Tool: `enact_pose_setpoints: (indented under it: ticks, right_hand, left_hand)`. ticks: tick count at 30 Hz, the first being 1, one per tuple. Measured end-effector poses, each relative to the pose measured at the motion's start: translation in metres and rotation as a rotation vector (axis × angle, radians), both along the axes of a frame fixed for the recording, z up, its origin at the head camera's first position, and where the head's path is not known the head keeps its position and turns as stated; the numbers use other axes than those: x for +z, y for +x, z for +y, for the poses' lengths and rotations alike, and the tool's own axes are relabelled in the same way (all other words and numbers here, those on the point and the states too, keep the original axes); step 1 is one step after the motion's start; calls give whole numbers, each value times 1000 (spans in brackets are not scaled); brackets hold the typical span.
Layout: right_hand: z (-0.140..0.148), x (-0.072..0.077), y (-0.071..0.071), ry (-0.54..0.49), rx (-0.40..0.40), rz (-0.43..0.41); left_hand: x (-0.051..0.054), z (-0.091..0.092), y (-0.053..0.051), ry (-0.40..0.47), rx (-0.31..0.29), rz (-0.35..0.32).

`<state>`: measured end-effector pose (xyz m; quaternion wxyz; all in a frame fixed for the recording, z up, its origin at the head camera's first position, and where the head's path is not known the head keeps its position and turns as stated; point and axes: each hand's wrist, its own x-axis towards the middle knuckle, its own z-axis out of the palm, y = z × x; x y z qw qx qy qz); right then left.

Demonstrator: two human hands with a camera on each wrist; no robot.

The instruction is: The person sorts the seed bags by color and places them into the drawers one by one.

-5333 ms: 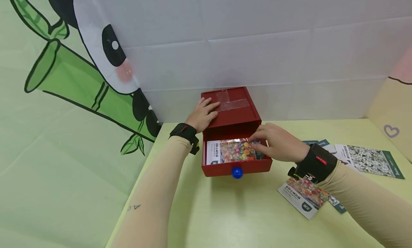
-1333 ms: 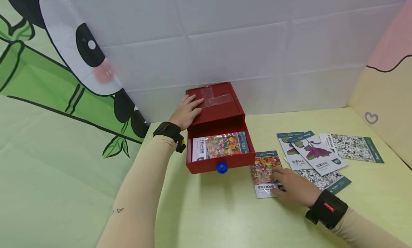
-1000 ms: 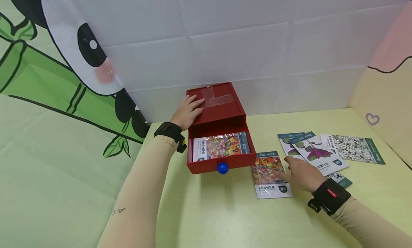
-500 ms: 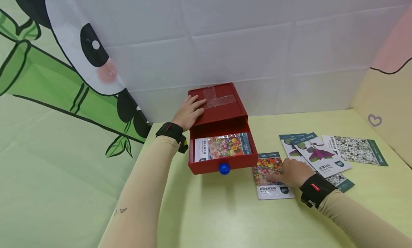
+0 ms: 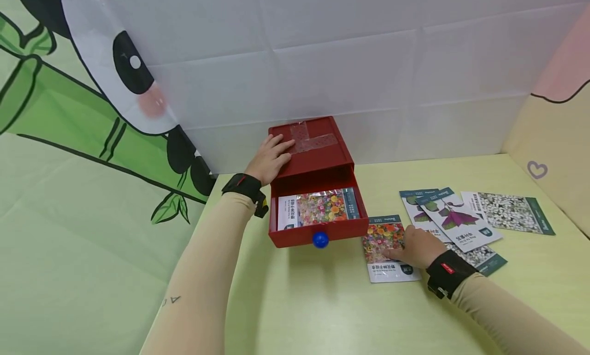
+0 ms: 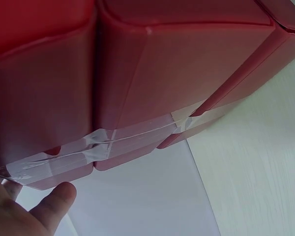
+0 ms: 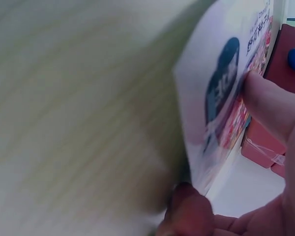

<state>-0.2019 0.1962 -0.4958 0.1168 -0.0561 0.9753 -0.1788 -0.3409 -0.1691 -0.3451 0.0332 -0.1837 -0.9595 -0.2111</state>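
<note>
My left hand (image 5: pixel 269 159) rests with spread fingers on top of the red box (image 5: pixel 318 158), whose front drawer (image 5: pixel 297 238) with a blue knob (image 5: pixel 320 239) is pulled out. A flowered packet (image 5: pixel 318 209) lies in that drawer. To its right, my right hand (image 5: pixel 418 248) pinches the edge of another flowered packet (image 5: pixel 384 237) on the table. In the right wrist view the thumb lies on the face of this packet (image 7: pixel 221 93) and a fingertip is at its edge. The left wrist view shows the taped side of the red box (image 6: pixel 187 69) beside the left fingers.
Right of my right hand lie overlapping packets with purple pictures (image 5: pixel 456 219). A white-flowered packet (image 5: pixel 511 211) lies at the far right, another (image 5: pixel 479 255) partly under the pile. A pale cloth wall (image 5: pixel 415 73) stands behind the box.
The right hand has gone from inside the drawer to the flowered packet on the table, shifting over it and closing on its edge. The left hand has stayed on the box.
</note>
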Motion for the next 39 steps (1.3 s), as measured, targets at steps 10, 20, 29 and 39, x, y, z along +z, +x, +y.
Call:
enact_pose_setpoints:
  ticks: [10, 20, 29, 39]
  right_hand:
    - [-2, -3, 3, -10, 0, -1]
    - [4, -7, 7, -103, -29, 66]
    - [4, -7, 6, -154, -70, 148]
    - [16, -3, 5, -257, -44, 225]
  left_hand:
    - [-3, -1, 3, -13, 7, -8]
    - [0, 5, 2, -27, -12, 8]
    - [-1, 0, 2, -11, -4, 2]
    - [2, 0, 4, -16, -8, 18]
